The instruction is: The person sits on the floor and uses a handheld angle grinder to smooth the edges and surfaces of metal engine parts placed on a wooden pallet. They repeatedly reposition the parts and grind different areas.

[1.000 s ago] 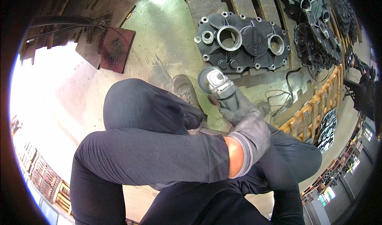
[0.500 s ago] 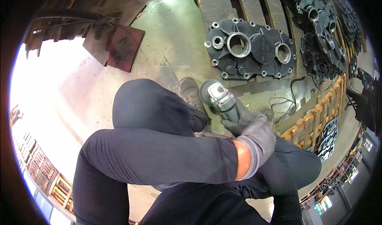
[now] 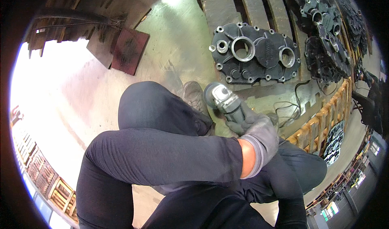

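My left arm lies across my lap, and my left hand (image 3: 259,138), in a grey glove, is closed around the body of an angle grinder (image 3: 229,102). The grinder's disc end points away from me and to the left, over the floor beside my shoe (image 3: 193,94). Beyond it, a dark cast-metal gear housing cover (image 3: 265,53) with bright machined bores and bolt bosses lies flat on a wooden pallet (image 3: 227,6). The disc and the cover are apart. My right hand does not show; a small greyish patch peeks from under my left forearm, and I cannot tell what it is.
More dark castings (image 3: 320,26) are piled at the far right. A black cable (image 3: 298,101) loops over the floor near a slatted wooden pallet (image 3: 324,119). A reddish plate (image 3: 129,51) is at the far left, and stacked pallets (image 3: 36,164) stand at the left edge.
The view has shifted slightly, so the housing cover sits a little lower in the picture. My left hand keeps its hold on the grinder with almost no movement.
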